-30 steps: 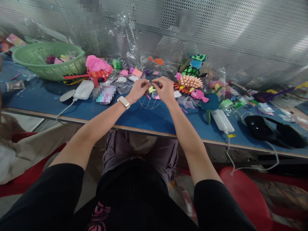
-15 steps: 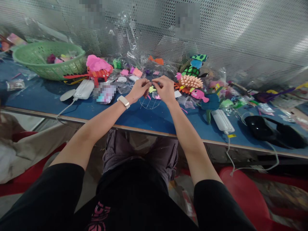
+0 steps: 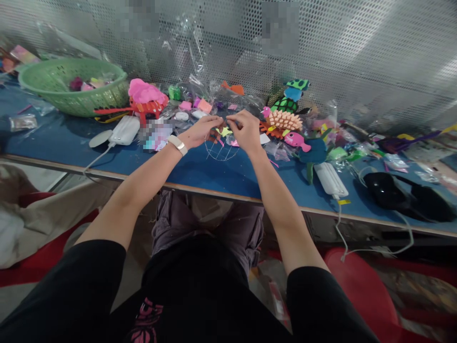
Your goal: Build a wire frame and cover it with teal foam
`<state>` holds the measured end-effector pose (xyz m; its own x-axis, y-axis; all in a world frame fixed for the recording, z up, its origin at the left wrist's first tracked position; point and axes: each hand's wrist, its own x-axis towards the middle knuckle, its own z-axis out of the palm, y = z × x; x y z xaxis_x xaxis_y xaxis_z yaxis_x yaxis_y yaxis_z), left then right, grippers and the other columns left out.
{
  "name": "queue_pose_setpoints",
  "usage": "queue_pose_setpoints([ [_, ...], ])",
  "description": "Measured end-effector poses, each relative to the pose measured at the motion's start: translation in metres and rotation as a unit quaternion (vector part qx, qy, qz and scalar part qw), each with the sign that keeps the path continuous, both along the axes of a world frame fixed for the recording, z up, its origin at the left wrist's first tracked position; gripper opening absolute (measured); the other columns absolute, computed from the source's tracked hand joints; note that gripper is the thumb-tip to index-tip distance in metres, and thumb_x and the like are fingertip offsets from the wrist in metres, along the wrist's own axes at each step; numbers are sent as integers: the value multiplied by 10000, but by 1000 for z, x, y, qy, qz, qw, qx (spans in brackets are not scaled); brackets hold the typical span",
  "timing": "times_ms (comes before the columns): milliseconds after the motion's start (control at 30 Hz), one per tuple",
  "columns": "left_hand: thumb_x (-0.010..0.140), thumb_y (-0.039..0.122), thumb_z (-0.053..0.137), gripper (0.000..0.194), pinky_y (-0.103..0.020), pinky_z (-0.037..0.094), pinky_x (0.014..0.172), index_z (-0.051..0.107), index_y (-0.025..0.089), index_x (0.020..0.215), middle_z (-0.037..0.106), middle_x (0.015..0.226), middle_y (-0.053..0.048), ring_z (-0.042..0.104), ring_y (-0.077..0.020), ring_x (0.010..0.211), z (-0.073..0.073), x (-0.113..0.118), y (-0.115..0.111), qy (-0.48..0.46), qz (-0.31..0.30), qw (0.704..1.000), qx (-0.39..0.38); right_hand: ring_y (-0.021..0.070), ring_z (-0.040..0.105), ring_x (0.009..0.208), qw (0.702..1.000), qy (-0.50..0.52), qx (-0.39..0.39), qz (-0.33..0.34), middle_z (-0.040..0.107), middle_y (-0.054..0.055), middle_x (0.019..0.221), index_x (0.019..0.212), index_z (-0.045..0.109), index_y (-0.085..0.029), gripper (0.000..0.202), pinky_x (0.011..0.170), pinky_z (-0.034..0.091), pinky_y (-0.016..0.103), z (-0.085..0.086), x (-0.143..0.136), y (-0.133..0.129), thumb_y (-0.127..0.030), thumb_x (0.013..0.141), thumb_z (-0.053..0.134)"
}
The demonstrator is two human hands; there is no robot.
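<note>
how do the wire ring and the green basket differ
Size: the wire ring is small, while the green basket is far larger. Build: the wire ring is thin wire crossed by a few strands; the green basket has a raised, perforated wall. Place: the wire ring is near the person's left hand and right hand, whereas the green basket stands toward the left of the blue table. Both have a rounded outline.

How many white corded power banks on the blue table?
2. Left power bank: near the green basket. Right power bank: beside the dark blue toy. More could be hidden under the clutter.
</note>
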<state>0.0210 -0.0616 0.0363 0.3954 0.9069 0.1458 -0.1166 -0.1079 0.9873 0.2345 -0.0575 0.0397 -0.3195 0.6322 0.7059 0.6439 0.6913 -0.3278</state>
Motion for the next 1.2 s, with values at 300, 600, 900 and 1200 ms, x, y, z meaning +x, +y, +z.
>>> queue_pose_setpoints([
  [300,1158,391,741,315,-289,508,558,670,224,900,612,812,-15,601,-126,613,-2,1,0,-7,-9,1000,21,312,823,1013,1000,5,1,-1,835,122,1131,1223,882,-272,377,1039,714,584,-2,-1,2,-563,1203,644],
  [600,1159,393,732,330,-323,516,614,633,239,884,587,711,-9,585,-149,598,-6,5,-3,88,76,984,131,314,824,1021,1000,-2,-11,-10,835,130,1159,1246,883,-269,304,1047,711,595,-1,-2,0,-472,1200,662],
  [900,1104,416,792,374,-387,526,771,605,255,824,538,722,-18,576,-208,718,-8,4,1,176,156,935,267,345,819,1149,1000,-18,-18,1,816,138,1192,1290,873,-273,319,1122,679,607,1,-3,-4,-465,1210,631],
  [1200,1081,300,808,368,-349,487,761,576,249,800,527,730,-16,541,-192,734,-3,6,-6,148,149,945,252,371,802,1255,999,-42,-21,18,795,137,1245,1287,835,-303,278,1171,670,643,8,-2,-6,-438,1218,602],
])
